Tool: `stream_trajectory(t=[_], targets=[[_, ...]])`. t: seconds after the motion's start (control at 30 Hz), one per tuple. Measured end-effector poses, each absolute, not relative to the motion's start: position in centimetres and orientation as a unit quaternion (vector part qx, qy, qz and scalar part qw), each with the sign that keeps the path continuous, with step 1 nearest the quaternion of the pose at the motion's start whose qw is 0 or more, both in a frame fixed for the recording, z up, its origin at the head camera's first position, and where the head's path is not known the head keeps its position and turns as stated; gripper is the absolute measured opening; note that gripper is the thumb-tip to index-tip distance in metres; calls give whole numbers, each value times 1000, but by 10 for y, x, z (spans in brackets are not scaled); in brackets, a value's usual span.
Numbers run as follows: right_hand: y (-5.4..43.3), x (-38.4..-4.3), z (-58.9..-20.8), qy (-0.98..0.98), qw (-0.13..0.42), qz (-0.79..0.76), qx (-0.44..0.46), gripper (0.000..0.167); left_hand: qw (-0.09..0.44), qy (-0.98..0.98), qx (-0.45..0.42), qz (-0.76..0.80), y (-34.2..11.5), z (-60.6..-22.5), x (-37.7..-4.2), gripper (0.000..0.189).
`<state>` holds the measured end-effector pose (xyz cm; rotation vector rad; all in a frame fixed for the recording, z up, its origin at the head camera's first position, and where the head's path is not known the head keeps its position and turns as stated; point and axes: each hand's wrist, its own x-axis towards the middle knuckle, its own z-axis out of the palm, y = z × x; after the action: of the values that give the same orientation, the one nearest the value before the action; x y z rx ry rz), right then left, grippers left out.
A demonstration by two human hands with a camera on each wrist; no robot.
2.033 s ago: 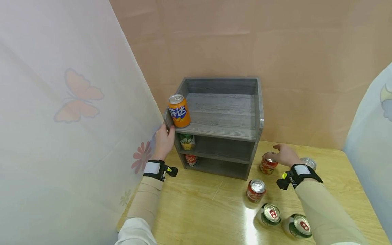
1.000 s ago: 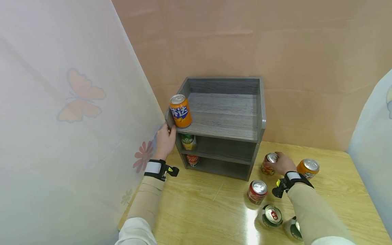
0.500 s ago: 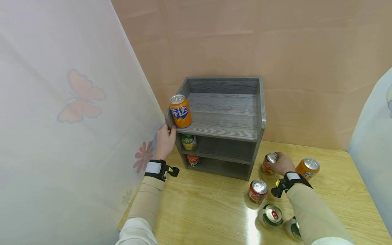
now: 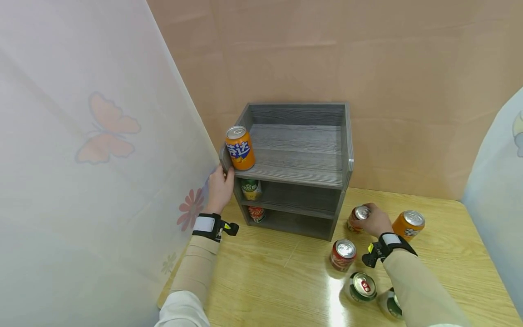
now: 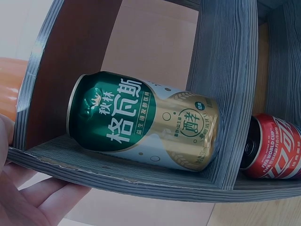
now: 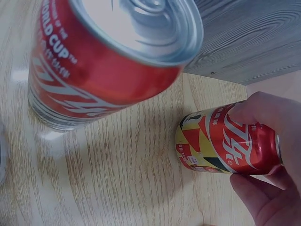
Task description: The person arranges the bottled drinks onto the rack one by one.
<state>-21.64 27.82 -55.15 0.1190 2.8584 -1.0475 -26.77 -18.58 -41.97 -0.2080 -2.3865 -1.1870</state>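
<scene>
My left hand [image 4: 221, 188] grips the left side panel of a grey wooden shelf [image 4: 296, 150], with fingers [image 5: 51, 197] beyond its outer edge in the left wrist view. An orange soda can [image 4: 240, 148] stands in the top tier beside that hand. Below it a green and gold kvass can [image 5: 146, 120] sits on the middle shelf, and a red cola can [image 5: 275, 147] is at the bottom. My right hand [image 4: 374, 221] holds another red cola can [image 6: 225, 140] between thumb and fingers, to the right of the shelf. This can is upright, close to the tabletop.
On the wooden table [image 4: 261, 277], a red cola can [image 4: 343, 255] stands in front of the held one. Two green-topped cans, the nearer-left one [image 4: 362, 287] fully in sight, stand closer to me; my right sleeve partly covers the other [image 4: 391, 304]. An orange soda can [image 4: 409, 225] stands right of my hand.
Two seconds ago my right hand was spread over the red cola can; it has since come down and gripped it. In the last second it has barely moved. My left hand stays put.
</scene>
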Motion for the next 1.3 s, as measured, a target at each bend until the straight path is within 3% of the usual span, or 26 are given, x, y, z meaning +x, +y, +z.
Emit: stream_trajectory(t=[0.5, 0.87, 1.3], targets=[[283, -212, -549, 933, 41, -356, 28, 69, 228, -872, -67, -428, -184, -419, -268, 23], [295, -202, -546, 930, 38, -363, 42, 78, 228, -874, -73, -424, -179, -419, -271, 24], [302, -199, -496, 920, -74, -385, 14, 77, 241, -869, -83, -424, -179, -420, -271, 22]])
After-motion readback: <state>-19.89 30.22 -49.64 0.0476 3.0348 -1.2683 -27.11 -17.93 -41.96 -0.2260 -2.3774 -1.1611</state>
